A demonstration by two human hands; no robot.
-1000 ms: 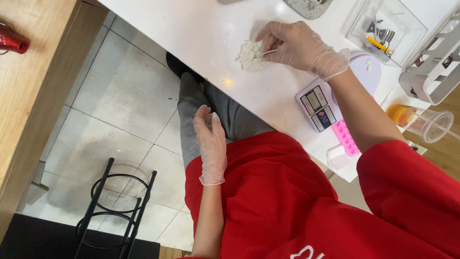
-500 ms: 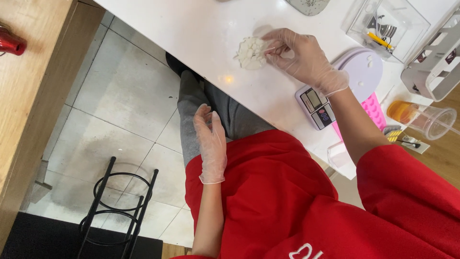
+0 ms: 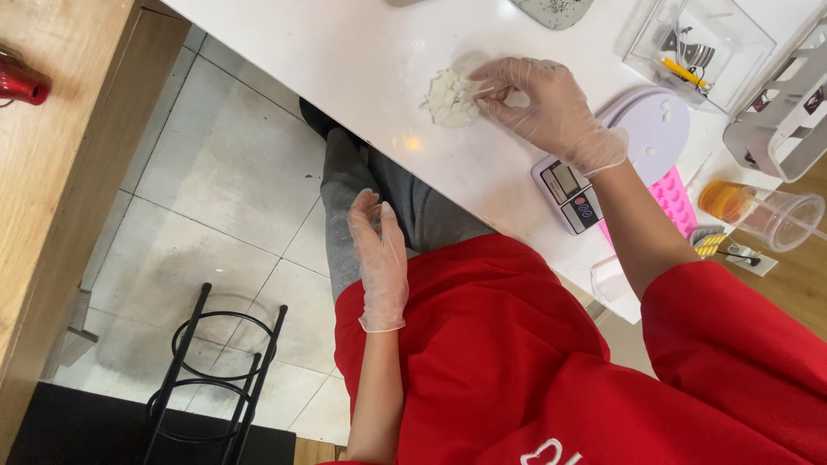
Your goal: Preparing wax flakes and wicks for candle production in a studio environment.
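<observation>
Right hand in thin clear glove, up on white table top, fingers pinched around a thin pale stick. Tip of the stick touching a small heap of flat white chips, lying on the table near its front edge, just left of the hand. Whether the chips are wax or soap, impossible to tell.

Left hand, also gloved, down on the lap, resting on grey trouser leg, fingers loose and slightly bent, grasping nothing. Red shirt filling the lower right part of the view.

Beside the right wrist, small white kitchen scale with a round lilac plate on it. Next to the scale, pink silicone mould, partly hidden by the forearm. Farther right, clear plastic cup with orange content. Above, clear plastic box with small tools inside, and white slotted rack.

On the tiled floor, black metal stool frame. At far left, wooden counter with a red object, only partly visible.
</observation>
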